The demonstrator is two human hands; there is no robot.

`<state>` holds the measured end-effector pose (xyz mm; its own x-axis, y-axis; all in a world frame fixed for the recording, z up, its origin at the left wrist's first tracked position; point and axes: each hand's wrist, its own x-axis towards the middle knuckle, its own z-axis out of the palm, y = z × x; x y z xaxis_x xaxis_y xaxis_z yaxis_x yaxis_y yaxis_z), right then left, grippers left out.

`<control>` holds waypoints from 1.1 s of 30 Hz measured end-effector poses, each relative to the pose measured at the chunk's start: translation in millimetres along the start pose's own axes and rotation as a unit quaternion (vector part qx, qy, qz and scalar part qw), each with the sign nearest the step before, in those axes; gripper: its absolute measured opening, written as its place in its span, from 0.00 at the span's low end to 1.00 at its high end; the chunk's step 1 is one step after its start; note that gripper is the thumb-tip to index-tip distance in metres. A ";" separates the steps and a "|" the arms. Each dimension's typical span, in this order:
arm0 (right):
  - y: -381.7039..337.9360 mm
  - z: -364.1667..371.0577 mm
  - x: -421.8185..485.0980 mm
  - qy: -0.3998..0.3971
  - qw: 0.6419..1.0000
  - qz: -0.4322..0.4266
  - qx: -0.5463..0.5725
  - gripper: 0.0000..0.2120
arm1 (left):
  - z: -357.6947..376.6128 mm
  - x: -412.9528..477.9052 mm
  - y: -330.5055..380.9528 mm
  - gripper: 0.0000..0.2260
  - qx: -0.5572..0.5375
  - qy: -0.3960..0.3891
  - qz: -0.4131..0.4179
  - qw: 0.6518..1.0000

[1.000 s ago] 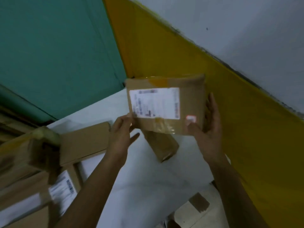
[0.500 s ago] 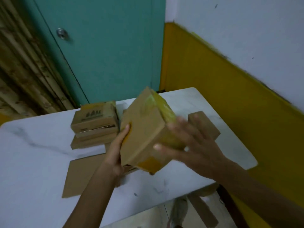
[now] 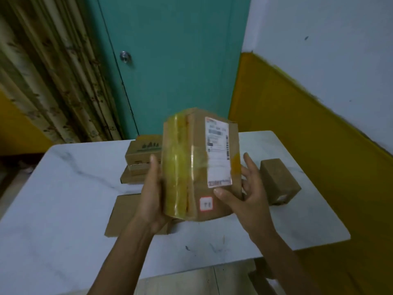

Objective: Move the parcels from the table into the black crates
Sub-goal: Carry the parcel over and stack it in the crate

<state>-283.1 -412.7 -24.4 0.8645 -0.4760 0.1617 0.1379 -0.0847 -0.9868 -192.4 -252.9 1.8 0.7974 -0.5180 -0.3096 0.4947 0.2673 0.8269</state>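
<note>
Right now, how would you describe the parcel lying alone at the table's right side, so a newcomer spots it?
Find the white marble-look table before the teal door. On its right part, toward the yellow wall, lies a small brown block-shaped cardboard parcel. It alone sits apart; the other brown cardboard boxes are stacked mid-table, farther back.

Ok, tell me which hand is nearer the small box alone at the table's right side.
Right. The right hand holds the taped parcel's right edge, just left of the small box; the left hand holds the parcel's opposite side, farther away.
</note>
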 end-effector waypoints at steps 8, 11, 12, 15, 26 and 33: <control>-7.8 -33.9 -1.2 0.060 0.993 -0.099 -0.033 0.46 | 56.4 0.3 -15.9 0.24 0.256 0.040 0.185 0.948; -12.2 -57.5 2.8 0.078 0.988 -0.125 -0.049 0.43 | 72.1 0.6 -19.4 0.25 0.141 0.048 0.177 0.973; -12.1 -64.8 4.0 0.074 0.990 -0.114 -0.040 0.43 | 77.1 -0.2 -21.6 0.25 0.098 0.055 0.177 0.978; -16.4 -81.9 4.0 0.015 0.995 0.012 0.094 0.54 | 91.0 -0.8 -27.5 0.26 0.065 0.064 0.188 0.978; -19.4 -127.8 4.3 0.031 0.969 0.053 0.238 0.47 | 114.3 -3.8 -62.6 0.36 0.208 -0.068 0.177 0.960; -3.2 -149.9 2.8 -0.002 0.976 0.071 0.208 0.38 | 119.5 0.7 -78.0 0.37 0.191 -0.056 0.185 0.962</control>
<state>-353.5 -545.0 -19.7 0.8905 -0.4544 0.0240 0.2002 0.3438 -0.9174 -271.7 -371.1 -6.8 0.8419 -0.5347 0.0731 0.0042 0.1419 0.9899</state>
